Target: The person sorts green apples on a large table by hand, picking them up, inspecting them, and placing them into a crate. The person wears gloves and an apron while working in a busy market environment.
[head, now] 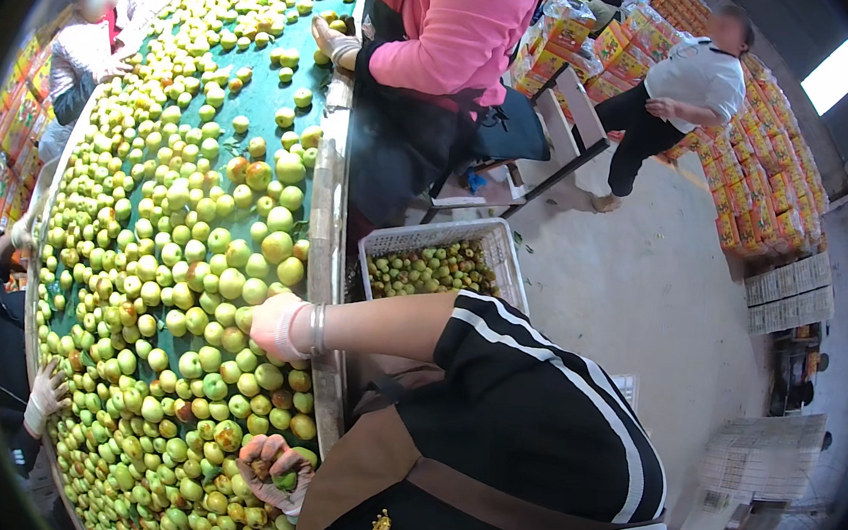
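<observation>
Yellow-green fruits (232, 283), which look like jujubes, some with red-brown patches, cover a long sorting table lined with green sheeting (263, 80). My left hand (273, 470), in a pale glove with the palm turned up, curls its fingers around a few fruits (284, 480) near the table's edge. One held fruit is green and another is brownish. Farther up the table, my right hand (279, 326) reaches down among the fruits in a pale glove, a bangle at the wrist. Its fingers are mostly hidden, so a hold on any fruit cannot be made out.
The wooden table rim (332, 183) runs beside me. A white plastic crate (511, 253) of fruits stands near my right arm. A person in pink (449, 35) works alongside; another's gloved hand (47, 398) rests opposite. Stacked cartons (762, 194) and a chair (566, 119) stand behind.
</observation>
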Demonstrator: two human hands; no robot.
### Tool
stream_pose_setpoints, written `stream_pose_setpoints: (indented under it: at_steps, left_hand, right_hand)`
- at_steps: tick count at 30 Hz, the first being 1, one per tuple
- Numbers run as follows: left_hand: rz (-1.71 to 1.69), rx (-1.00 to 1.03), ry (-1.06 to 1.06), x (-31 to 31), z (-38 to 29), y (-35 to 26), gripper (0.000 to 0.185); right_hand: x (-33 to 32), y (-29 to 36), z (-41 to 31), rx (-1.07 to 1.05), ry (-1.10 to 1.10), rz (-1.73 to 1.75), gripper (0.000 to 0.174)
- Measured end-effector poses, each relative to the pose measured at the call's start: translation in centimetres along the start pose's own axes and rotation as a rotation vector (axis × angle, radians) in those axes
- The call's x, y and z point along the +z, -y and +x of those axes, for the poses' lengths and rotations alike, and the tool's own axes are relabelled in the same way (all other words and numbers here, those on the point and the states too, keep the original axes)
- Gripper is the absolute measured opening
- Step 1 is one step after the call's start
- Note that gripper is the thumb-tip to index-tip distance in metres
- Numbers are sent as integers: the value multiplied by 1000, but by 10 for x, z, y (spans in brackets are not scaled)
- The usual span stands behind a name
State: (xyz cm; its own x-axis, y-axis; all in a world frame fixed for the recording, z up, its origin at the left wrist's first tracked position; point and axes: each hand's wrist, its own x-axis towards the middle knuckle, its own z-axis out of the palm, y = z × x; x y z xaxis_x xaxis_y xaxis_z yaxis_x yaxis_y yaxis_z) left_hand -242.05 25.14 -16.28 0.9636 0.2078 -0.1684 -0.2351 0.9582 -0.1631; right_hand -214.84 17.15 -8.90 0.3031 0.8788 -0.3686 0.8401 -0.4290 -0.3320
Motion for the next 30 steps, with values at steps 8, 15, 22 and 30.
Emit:
stream_pose_setpoints:
  at_steps: [8, 15, 22, 30]
  left_hand:
    - [427, 145, -237, 16, -3, 27, 39]
    - [206, 367, -550, 2, -23, 28, 43]
    - [154, 256, -214, 48, -26, 26, 24]
    - [50, 361, -144, 52, -41, 20, 24]
  right_hand:
    - [30, 31, -36, -408, -608, 637, 12]
    - [8, 87, -40, -837, -686, 503, 39]
    - [-4, 41, 62, -448, -543, 303, 52]
    - [23, 89, 228, -601, -617, -595, 49]
